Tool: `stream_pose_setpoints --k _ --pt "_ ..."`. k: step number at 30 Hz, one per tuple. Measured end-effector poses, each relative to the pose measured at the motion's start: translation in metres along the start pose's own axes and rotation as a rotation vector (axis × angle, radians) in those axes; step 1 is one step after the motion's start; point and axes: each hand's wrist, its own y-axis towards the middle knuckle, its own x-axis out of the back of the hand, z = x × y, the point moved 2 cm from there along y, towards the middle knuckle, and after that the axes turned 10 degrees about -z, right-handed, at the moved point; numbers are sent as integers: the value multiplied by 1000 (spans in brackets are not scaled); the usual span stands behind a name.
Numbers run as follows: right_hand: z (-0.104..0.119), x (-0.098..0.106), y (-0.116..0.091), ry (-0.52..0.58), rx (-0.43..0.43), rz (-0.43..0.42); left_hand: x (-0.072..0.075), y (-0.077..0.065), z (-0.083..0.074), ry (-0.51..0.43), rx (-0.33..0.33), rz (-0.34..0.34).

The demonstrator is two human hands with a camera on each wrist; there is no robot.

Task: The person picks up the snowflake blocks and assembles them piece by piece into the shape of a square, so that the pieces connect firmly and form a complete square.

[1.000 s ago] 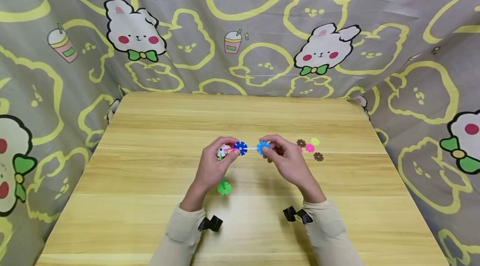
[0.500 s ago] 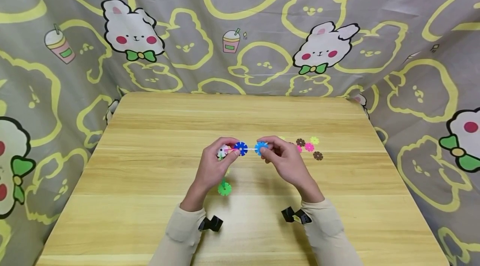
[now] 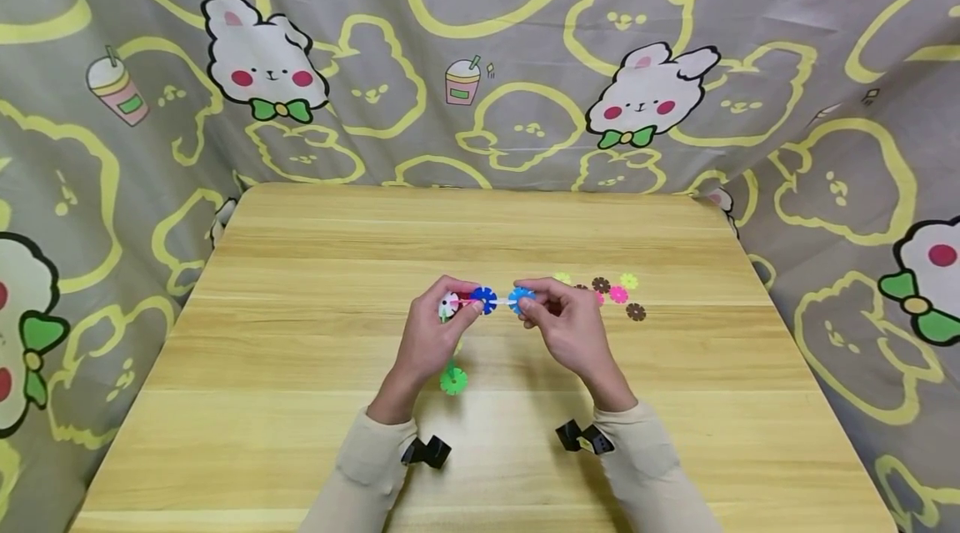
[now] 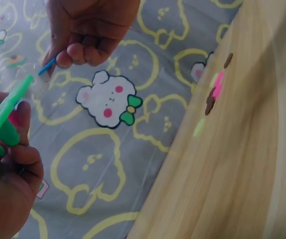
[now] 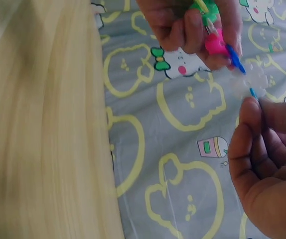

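My left hand (image 3: 429,337) pinches a dark blue notched snowflake disc (image 3: 487,296) between thumb and fingers. Joined discs trail from it: a white one (image 3: 448,305) beside the thumb, a pink one (image 5: 215,44) and a green one (image 3: 453,381) hanging lowest. Opposite, the thumb and forefinger of my right hand (image 3: 576,329) pinch a light blue disc (image 3: 517,297). A clear disc (image 5: 256,79) bridges the gap between the two blue ones, edge-on in the head view. Fingers partly hide the pink disc and the light blue one.
Loose snowflake discs lie on the wooden table (image 3: 300,333) beyond my right hand: brown (image 3: 636,312), pink (image 3: 618,294) and yellow (image 3: 628,281) among them. A grey patterned curtain (image 3: 525,7) surrounds the table's back and sides.
The two hands have drawn slightly closer, the light blue disc shifting left toward the dark blue one. The gap between them has narrowed; both grips stay.
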Motion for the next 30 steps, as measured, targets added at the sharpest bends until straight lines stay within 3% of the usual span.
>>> stream_pose_setpoints --k 5,10,17,22,26,30 --pt "-2 -3 -1 6 11 -19 0 0 -1 -3 2 -3" --pt "-2 -2 1 -65 42 -23 0 -2 0 1 -13 17" --pt "0 4 3 -75 56 15 2 -3 2 5 -66 39" --pt "0 7 6 -76 59 -27 4 -2 3 -26 -123 12" --pt "3 7 6 -67 90 -29 4 3 0 11 -159 -1" --pt "7 2 4 -80 165 13 1 7 -9 91 -189 50"
